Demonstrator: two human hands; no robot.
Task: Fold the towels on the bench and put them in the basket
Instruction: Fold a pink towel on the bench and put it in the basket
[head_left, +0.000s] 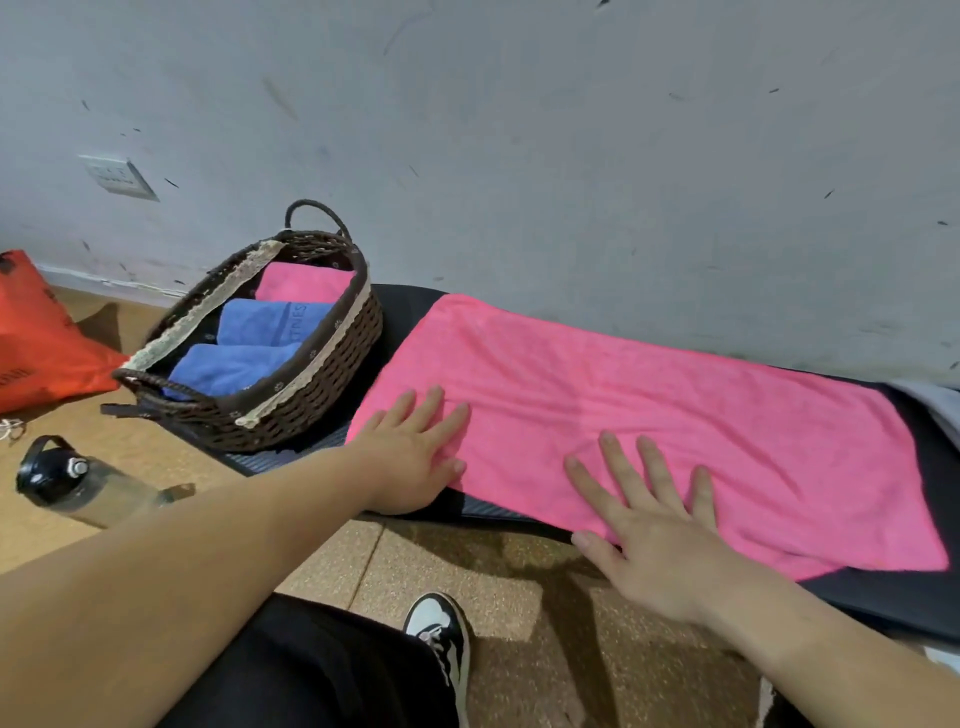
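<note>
- smoothing looks to be the step in hand: the pink towel (649, 415) lies spread along the counter (883, 597), just beside the basket (311, 384).
- the left grip (410, 457) and the right grip (654, 535) both rest flat on the towel's near edge, fingers straight and apart, clamped on nothing.
- whether the towel is one layer or already doubled is hard to tell from this angle.
- the person would do well to sweep both palms outward, square the corners, then bring one short end over to the other.
- the near edge runs close to the counter's front, so a careless sweep may drag it off.
- blue towels (234, 364) and a folded pink towel (301, 283) already lie in the basket.
</note>
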